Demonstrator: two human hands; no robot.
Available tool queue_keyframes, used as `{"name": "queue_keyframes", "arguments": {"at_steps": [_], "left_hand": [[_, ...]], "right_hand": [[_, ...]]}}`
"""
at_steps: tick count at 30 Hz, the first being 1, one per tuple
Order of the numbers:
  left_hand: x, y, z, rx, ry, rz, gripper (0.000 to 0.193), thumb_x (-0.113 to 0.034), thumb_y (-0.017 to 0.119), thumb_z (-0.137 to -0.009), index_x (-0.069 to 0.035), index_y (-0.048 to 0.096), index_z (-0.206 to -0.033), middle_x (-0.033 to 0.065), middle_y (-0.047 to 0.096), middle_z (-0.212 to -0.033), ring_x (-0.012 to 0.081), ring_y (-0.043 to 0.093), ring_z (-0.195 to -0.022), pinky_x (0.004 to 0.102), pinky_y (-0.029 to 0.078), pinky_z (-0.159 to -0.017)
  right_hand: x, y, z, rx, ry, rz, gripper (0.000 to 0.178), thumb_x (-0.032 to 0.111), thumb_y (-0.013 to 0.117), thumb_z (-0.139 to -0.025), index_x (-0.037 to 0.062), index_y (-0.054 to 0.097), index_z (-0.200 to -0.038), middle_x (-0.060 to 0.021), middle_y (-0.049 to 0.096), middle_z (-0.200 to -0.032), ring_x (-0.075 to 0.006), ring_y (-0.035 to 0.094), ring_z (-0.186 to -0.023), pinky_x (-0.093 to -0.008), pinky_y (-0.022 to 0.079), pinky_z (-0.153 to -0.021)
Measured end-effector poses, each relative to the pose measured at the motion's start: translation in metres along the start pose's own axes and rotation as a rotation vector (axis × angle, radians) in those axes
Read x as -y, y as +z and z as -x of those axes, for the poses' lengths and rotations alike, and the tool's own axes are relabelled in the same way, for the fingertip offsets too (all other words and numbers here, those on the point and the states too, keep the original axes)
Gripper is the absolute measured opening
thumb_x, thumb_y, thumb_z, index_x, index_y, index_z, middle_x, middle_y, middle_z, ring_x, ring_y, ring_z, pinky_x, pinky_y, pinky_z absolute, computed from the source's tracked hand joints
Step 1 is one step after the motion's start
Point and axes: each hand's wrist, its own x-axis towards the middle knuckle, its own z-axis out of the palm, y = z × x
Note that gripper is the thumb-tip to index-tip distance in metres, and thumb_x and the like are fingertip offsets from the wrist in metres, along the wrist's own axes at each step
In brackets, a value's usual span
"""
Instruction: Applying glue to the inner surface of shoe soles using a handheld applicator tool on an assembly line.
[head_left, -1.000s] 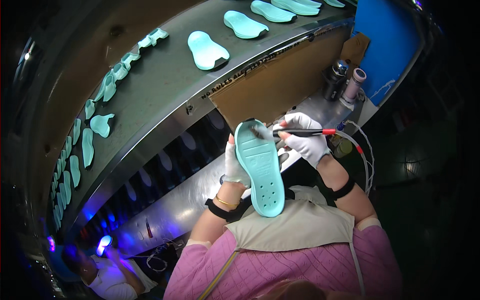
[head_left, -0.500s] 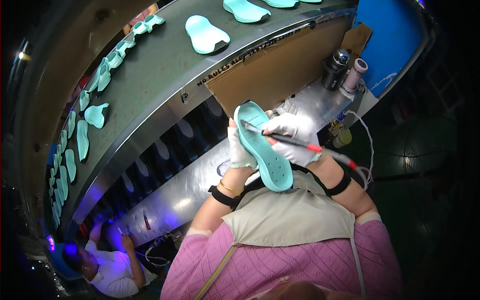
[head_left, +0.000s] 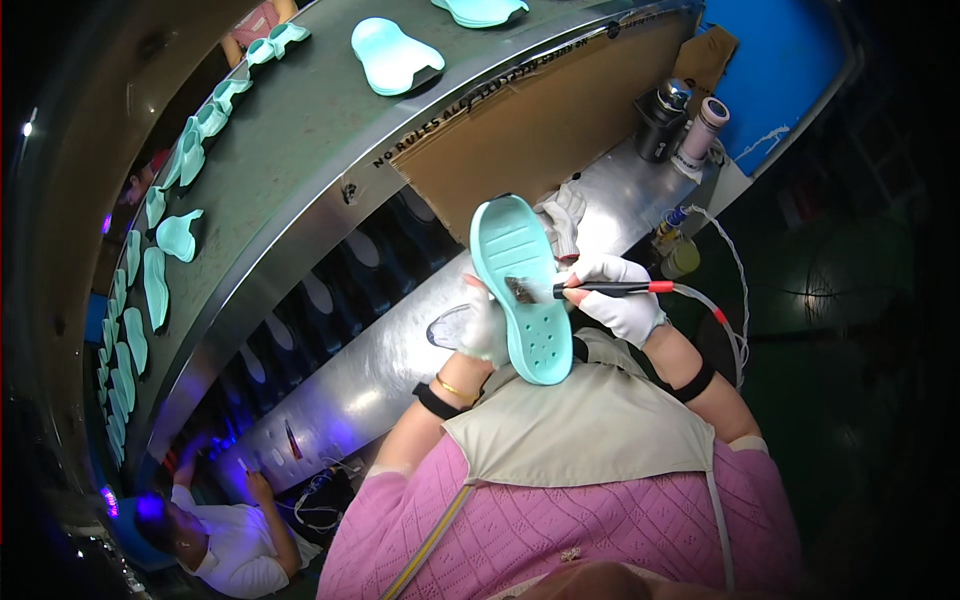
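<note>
My gloved left hand [head_left: 483, 322] grips a turquoise shoe sole [head_left: 515, 240] by its left edge, with the thumb at the rim. The sole stands tilted in front of my apron, its wide end with small holes nearest me. In my gloved right hand [head_left: 620, 310] is a brush [head_left: 635, 287] with a black-and-red handle, and a thin tube runs from its back end. Its dark bristles touch the inner face of the sole near the middle.
Beyond the metal bench [head_left: 380, 380] curves a green conveyor belt [head_left: 290, 130] carrying several turquoise soles and straps. A cardboard sheet [head_left: 540, 120] leans along its edge. A white glove [head_left: 565, 215], black bottle [head_left: 660, 125] and pink bottle [head_left: 705, 130] lie at the right; a co-worker [head_left: 230, 540] sits lower left.
The brush has moved from the sole's far end toward its middle, and its handle now lies more level. The sole has turned more upright. Pieces on the belt have shifted left in view.
</note>
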Motion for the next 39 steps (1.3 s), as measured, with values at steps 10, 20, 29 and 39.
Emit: {"name": "queue_keyframes", "arguments": {"at_steps": [10,20,29,39], "left_hand": [[0.007,0.013,-0.033,-0.084,0.156,0.201,0.099,-0.084,0.036,-0.059,-0.011,0.040,-0.126,0.0130,0.053,-0.115,0.0295,0.055,-0.096,0.0415,0.049,-0.079],[-0.017,0.004,-0.048,0.222,0.221,0.393,0.094,-0.075,0.057,-0.056,-0.012,0.043,-0.125,0.0154,0.053,-0.116,0.0320,0.056,-0.096,0.0427,0.047,-0.084],[-0.047,0.001,-0.042,0.219,0.046,-0.072,0.101,-0.080,0.045,-0.061,-0.002,0.042,-0.125,0.0155,0.052,-0.118,0.0260,0.056,-0.100,0.0392,0.050,-0.082],[-0.063,0.002,-0.051,0.300,-0.252,-0.291,0.078,-0.064,0.034,-0.082,-0.001,0.040,-0.127,0.0156,0.053,-0.117,0.0241,0.056,-0.103,0.0363,0.048,-0.085]], "right_hand": [[0.014,0.002,0.000,-0.081,-0.092,-0.012,0.011,-0.001,0.068,-0.074,0.0014,0.060,-0.081,-0.0071,0.065,-0.086,-0.0093,0.060,-0.080,-0.0228,0.048,-0.075],[0.022,0.002,-0.006,0.018,-0.189,-0.082,0.013,-0.004,0.067,-0.073,0.0008,0.060,-0.083,-0.0085,0.065,-0.087,-0.0115,0.060,-0.079,-0.0236,0.048,-0.074],[0.024,-0.011,-0.009,0.229,-0.023,-0.205,0.012,0.001,0.070,-0.073,0.0017,0.061,-0.082,-0.0071,0.064,-0.089,-0.0125,0.060,-0.083,-0.0265,0.048,-0.077],[0.031,-0.018,-0.015,0.516,-0.021,0.109,0.016,-0.002,0.070,-0.067,0.0043,0.060,-0.077,-0.0065,0.062,-0.085,-0.0172,0.059,-0.082,-0.0281,0.047,-0.075]]}}
